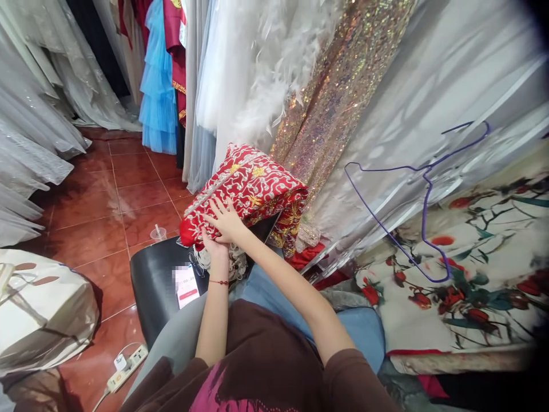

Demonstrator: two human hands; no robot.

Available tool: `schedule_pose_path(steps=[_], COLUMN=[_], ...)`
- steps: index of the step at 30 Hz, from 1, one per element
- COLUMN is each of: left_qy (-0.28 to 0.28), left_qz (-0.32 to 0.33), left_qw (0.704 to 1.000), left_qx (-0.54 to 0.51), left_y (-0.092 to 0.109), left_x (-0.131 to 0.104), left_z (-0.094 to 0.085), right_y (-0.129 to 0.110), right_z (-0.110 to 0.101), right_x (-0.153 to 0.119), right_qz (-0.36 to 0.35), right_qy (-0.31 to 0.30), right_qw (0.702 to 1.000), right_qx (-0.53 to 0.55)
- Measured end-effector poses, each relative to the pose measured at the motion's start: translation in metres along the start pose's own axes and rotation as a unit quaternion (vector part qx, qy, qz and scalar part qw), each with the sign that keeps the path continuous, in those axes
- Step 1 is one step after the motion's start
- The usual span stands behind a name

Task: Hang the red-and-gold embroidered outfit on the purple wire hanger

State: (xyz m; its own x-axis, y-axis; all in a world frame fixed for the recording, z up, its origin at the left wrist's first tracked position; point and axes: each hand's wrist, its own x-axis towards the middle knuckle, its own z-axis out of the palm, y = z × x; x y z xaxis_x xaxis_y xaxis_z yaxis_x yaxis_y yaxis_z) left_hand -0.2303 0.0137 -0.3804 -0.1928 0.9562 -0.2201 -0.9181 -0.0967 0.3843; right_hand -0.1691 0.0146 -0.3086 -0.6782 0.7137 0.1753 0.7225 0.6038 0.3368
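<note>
A folded red cloth (257, 180) lies at the far edge of a black seat (148, 280), just beyond the knees of a seated person in a brown top. It is covered in curling silver embroidery with gold, star-like motifs, and its far end rises to a peak. The right hand (229, 222) rests flat on its near part, fingers spread, the grip wide and holding nothing, hiding some of the pattern. The left hand (213, 245) is at the near edge, partly covered by the right; how far its grip is closed cannot be told. Pale fringe (237, 263) hangs beside the left wrist, which wears a red bead bracelet. On the seat lies a phone (187, 289), its screen partly pixelated, with digits starting "00" and the rest unclear, above a red button. A clear plastic cup (158, 233) and a power strip (127, 368) stand on reddish floor tiles (98, 194), near a big cream bag (47, 309). Crowding close behind hang a blue tiered dress (158, 91), white feathers (274, 74) and gold sequins (343, 91); rightward, a purple hanger (425, 217) and flower-printed fabric (467, 297).
</note>
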Motion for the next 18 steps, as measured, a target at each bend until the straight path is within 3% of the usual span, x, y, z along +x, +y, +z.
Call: schedule_pose_path(steps=[3,5,7,9,13,15,18], left_qy=[-0.003,-0.023,-0.054,-0.103,-0.206,-0.213,-0.241], left_qz=[0.122,0.239,0.303,0.275,0.136,0.145,0.170], left_qw=[0.992,0.970,0.948,0.950,0.961,0.958,0.946], left_qx=[0.023,0.045,0.080,0.106,0.124,0.126,0.134], left_y=[0.028,0.052,0.075,0.093,0.112,0.113,0.103], left_x=[-0.017,-0.032,-0.044,-0.046,-0.035,-0.038,-0.054], left_z=[0.010,0.019,0.029,0.040,0.080,0.115,0.188], right_y=[-0.009,-0.015,-0.020,-0.021,-0.002,0.017,0.055], right_z=[-0.013,-0.031,-0.054,-0.079,-0.128,-0.150,-0.181], right_x=[0.006,0.013,0.019,0.022,0.012,-0.002,-0.028], right_qz=[-0.017,-0.022,-0.006,0.026,0.065,0.110,0.225], right_qy=[0.063,0.111,0.143,0.163,0.235,0.295,0.386], right_qw=[0.998,0.993,0.989,0.985,0.969,0.948,0.893], right_qx=[0.007,0.017,0.033,0.048,0.049,0.047,0.049])
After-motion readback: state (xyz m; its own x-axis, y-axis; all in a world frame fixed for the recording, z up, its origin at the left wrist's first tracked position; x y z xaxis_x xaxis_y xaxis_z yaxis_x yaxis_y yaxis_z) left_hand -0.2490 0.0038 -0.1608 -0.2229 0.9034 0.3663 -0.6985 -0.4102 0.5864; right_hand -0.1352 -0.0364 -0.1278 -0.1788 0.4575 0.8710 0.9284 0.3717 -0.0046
